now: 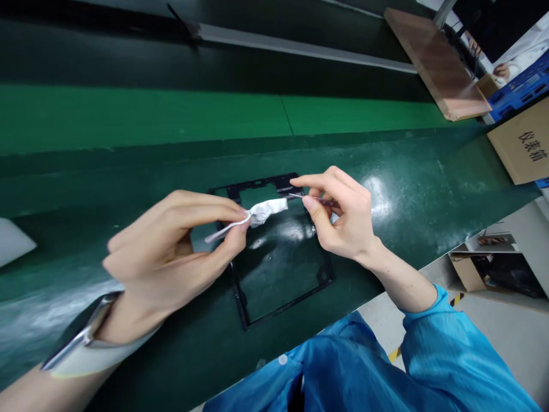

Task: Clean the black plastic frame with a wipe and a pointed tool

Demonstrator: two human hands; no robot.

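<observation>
In the middle of the frame the left hand (171, 252) is pinching a thin white strip (227, 227) between thumb and forefinger, and this strip is ending in a crumpled white piece (268, 210) that is hanging over the upper part of a black rectangular frame (242, 306). The frame is lying flat on the dark green work surface (407, 200), a little below the centre of the picture. The right hand (343, 220), just right of centre, is closing its thumb and fingers on a slim tool (319, 200) with a reddish handle; the thin tip is pointing left and is almost touching the white piece, but I cannot tell if they really meet. The left wrist is wearing a watch (86, 337) at the lower left, and the blue sleeve (429, 337) is filling the lower right. A wooden board (433, 60) is lying at the upper right, and a cardboard box (521, 146) with printed characters is standing at the right edge.
</observation>
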